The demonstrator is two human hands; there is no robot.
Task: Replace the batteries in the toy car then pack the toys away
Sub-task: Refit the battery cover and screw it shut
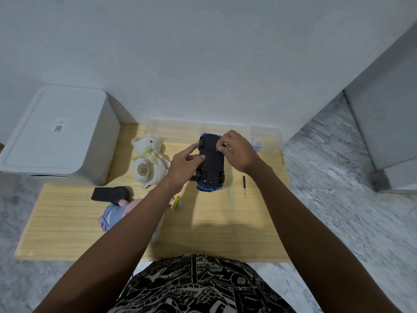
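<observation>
Your toy car [211,163] lies upside down on the wooden table [67,222], black underside facing you. Its long axis runs straight away from you, one end toward your body and the other toward the clear plastic boxes [173,129] at the wall.

Your left hand [184,164] grips the car from its left side, thumb and fingers curled onto the underside near the middle, so the body is steadied. Your right hand [234,151] sits over the far right part of the underside with its fingertips pinched together; a small thing seems to be held there, perhaps a screw, but it is too small to tell. That pinch is directly above the far half of the chassis, which is probably where the battery cover sits.

The screwdriver [244,186] lies on the table just right of the car, parallel to it, and your right hand is the nearer one to reach it.

Nothing looks packed yet: the white teddy bear [147,161], the black remote [110,194], the blue soft toy [112,215] and the little yellow figure [176,202] are out on your left, beside the white bin [56,136].
</observation>
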